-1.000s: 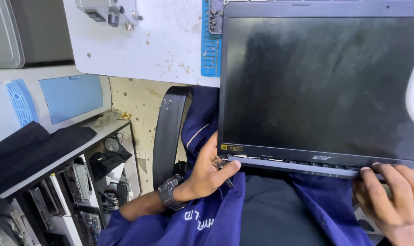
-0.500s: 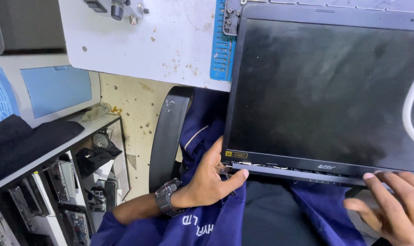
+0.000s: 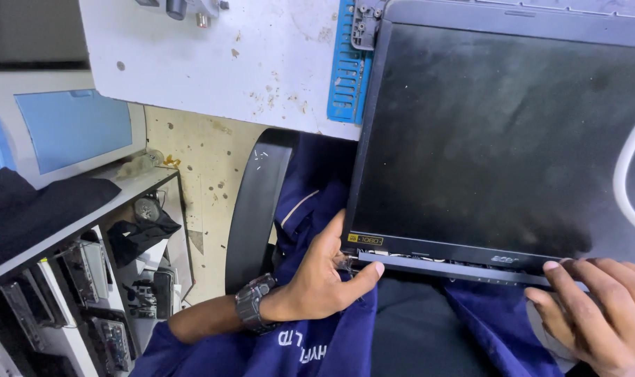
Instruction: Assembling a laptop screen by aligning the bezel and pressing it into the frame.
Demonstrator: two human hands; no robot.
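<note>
Both hands (image 3: 324,279) (image 3: 597,307) now nearer, fingertips clamped on dusty, flat black laptop screen's (image 3: 499,139) bezel edge.

One laptop screen panel (image 3: 506,139), dark and dusty, with one loosened bezel strip (image 3: 457,269) along its lower edge. Two hands: one left hand (image 3: 321,279), one right hand (image 3: 597,307), both at that lower edge. One wristwatch (image 3: 253,312), on the left wrist. One white tabletop (image 3: 227,63), chipped and stained, carrying one blue plastic strip (image 3: 344,70) at its edge. One black chair armrest (image 3: 256,209). One white cable (image 3: 628,174), curved across the panel's right side. One shelf unit (image 3: 87,279) at lower left; the parts stacked in it are too cluttered to count.
</note>
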